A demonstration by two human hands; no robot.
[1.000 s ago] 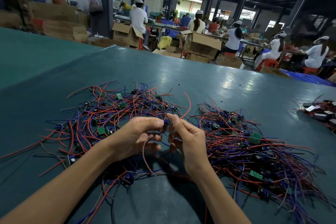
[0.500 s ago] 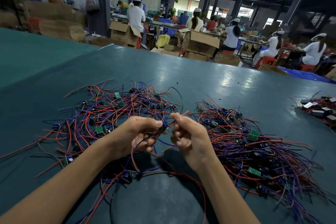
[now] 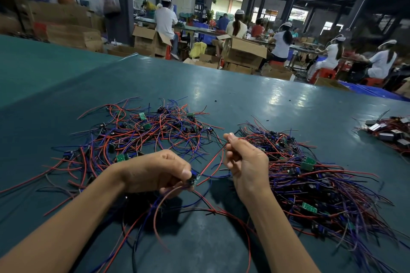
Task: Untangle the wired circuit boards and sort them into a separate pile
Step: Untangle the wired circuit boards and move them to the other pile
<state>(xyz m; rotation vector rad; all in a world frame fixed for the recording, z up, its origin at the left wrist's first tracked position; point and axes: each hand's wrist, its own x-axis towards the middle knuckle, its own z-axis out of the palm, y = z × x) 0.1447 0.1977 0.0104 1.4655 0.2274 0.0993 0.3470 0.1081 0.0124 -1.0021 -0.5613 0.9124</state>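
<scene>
We barely see the board [image 3: 193, 180], mostly buried under the left hand [image 3: 155, 170]; far right of that hand, a blurry heap [image 3: 390, 132] runs off the edge.

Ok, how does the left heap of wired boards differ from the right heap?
The left heap is loose and spread out, its wires looping every way; the right heap is denser, with wires mostly trailing one way, toward the near right. The table shows through the left heap but hardly through the right heap. Both mix red, blue and black wires with small green boards.
</scene>
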